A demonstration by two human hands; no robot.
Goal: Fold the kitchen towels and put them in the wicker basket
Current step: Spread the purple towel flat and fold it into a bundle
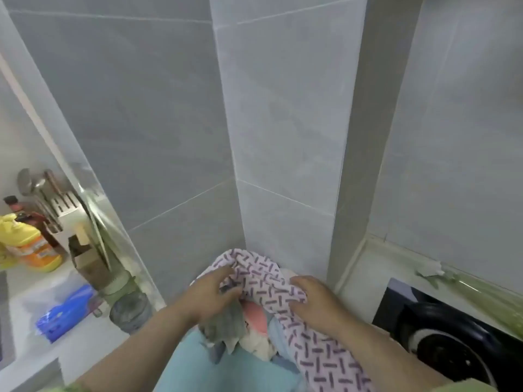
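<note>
We're right on the patterned towel (263,278), white with purple dashes, bunched up in the corner where the grey tiled wall (169,108) turns. It drapes down and toward us over the right forearm. The left hand (208,295) has its grip curled into the towel's upper left edge, fingers tucked into the fabric. The right hand (319,301) closes its grip over the fold on the other side, fingers bent down on the cloth. So both hands are on the same towel, one at each side.

Underneath lies a heap of more cloths: a grey cloth (226,323) just below the left hand, a pink cloth (256,315) between the hands, a cream cloth (257,346) lower down, and a light blue towel (198,363) nearest us.

Out to the left, the white bench (79,352) carries a blue packet (65,312), a grey-lidded jar (130,309), a yellow bottle (25,244) and a knife block (70,213). Off to the right sits a black hob (396,301) with a dark pan (447,349).
</note>
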